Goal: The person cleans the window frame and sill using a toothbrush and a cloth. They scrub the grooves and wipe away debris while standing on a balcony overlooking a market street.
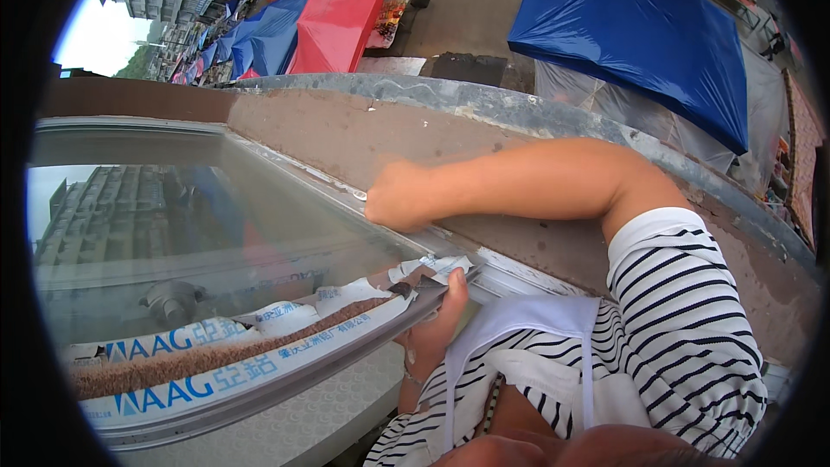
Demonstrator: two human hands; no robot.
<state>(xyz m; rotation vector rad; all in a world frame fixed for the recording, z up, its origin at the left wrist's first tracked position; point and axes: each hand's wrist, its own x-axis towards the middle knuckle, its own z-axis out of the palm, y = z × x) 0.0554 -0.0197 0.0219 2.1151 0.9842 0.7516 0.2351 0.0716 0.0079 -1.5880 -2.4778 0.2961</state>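
Observation:
A sliding window sash [259, 233] with clear glass fills the left side. Along its near edge runs a metal stile with torn printed protective film [251, 372] and a brown brush strip [233, 348]. My left hand [443, 316] grips the end of that stile, thumb on top and the other fingers mostly hidden behind it. Outside the glass, my right arm reaches across the ledge. My right hand [402, 197] is closed in a fist beside the window frame [303, 169], slightly blurred. A small white bit [360, 196] shows at its knuckles; whatever it holds is hidden.
A brown outer ledge [303, 117] with a worn grey rim [467, 108] runs past the window. Far below lie a street, a blue canopy [631, 35], a red canopy [341, 17] and stalls. A white textured surface [294, 419] lies under the sash.

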